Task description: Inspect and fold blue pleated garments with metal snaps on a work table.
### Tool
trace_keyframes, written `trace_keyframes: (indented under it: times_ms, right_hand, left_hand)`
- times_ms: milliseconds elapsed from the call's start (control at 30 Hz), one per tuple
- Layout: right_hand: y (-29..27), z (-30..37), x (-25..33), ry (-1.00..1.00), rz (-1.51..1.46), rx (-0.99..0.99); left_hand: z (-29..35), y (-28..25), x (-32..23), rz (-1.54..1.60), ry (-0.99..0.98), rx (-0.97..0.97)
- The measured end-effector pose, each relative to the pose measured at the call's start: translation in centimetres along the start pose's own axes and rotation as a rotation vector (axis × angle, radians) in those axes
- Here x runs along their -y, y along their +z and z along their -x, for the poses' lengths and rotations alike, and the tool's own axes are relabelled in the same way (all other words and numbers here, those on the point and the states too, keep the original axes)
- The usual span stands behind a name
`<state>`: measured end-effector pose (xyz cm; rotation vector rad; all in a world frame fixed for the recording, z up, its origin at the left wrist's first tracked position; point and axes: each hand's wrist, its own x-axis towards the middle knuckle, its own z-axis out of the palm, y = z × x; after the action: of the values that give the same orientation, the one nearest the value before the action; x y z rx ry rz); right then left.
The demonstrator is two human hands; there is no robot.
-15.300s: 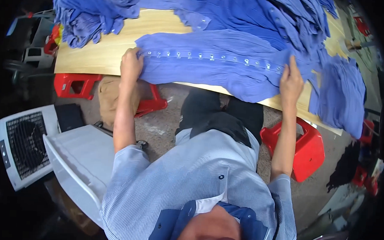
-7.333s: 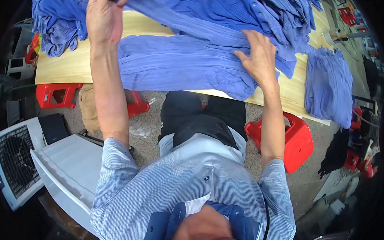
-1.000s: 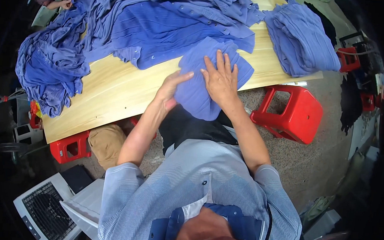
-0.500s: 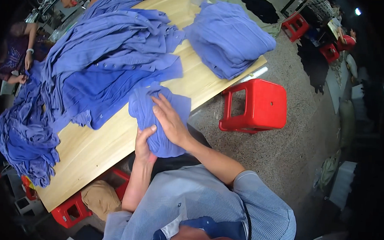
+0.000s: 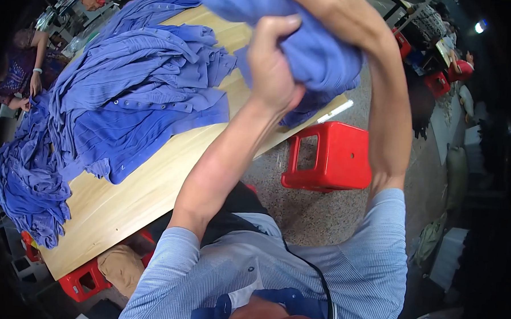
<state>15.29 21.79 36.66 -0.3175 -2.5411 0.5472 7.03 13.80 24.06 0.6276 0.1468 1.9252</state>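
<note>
A folded periwinkle-blue garment (image 5: 317, 56) is lifted over the far right part of the table, above the stack of folded blue garments (image 5: 304, 109), which it mostly hides. My left hand (image 5: 273, 69) is closed around its near left side, thumb on top. Across the garment's far side reaches my right hand (image 5: 325, 8). The upper edge of the picture cuts off its fingers, so their grip does not show. Left of my arms lies a loose heap of blue buttoned garments (image 5: 139, 86) spread over the wooden table (image 5: 145, 203).
A red plastic stool (image 5: 344, 156) stands right of the table. Another red stool (image 5: 85, 280) and a tan cloth bundle (image 5: 122, 268) are below its near edge. More blue garments (image 5: 29, 178) hang over the left end, where another person (image 5: 28, 72) handles cloth.
Both my hands have moved up and away from my body with the folded garment, from the table's near edge to above the stack. My right fingers have gone out of the picture.
</note>
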Motion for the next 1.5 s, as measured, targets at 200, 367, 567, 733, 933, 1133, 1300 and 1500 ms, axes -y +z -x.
trace_keyframes:
  times_ms: [200,367,567,733,933,1133,1300,1500]
  right_hand:
    - [9.5,9.9,-18.1,0.275,0.216,0.188]
    - [9.6,11.2,-17.9,0.174,0.26,0.096]
    - [9.1,9.9,-19.6,0.187,0.205,0.117]
    - [10.0,8.7,-22.1,0.402,0.325,0.161]
    - [8.7,8.6,-24.3,0.305,0.065,0.172]
    - [7.5,6.1,-17.2,0.53,0.567,0.333]
    - [11.2,8.0,-19.2,0.494,0.554,0.189]
    - [11.3,9.8,-25.2,0.364,0.387,0.156]
  left_hand:
    - [2.7,-9.3,9.2,-0.423,-0.285,-0.337]
    - [4.2,-10.5,8.0,-0.69,-0.307,-0.298]
    - [3.9,-11.0,8.7,-0.647,-0.37,-0.385]
    - [3.2,-12.5,8.2,-1.222,-0.131,-0.308]
    - [4.8,-13.9,9.1,-1.009,-0.277,-0.395]
    - [5.9,-12.2,6.4,-0.852,-0.422,-0.37]
    - [8.2,-12.9,5.3,-0.792,-0.449,-0.284]
    - [14.9,-15.4,0.9,-1.163,-0.356,-0.018]
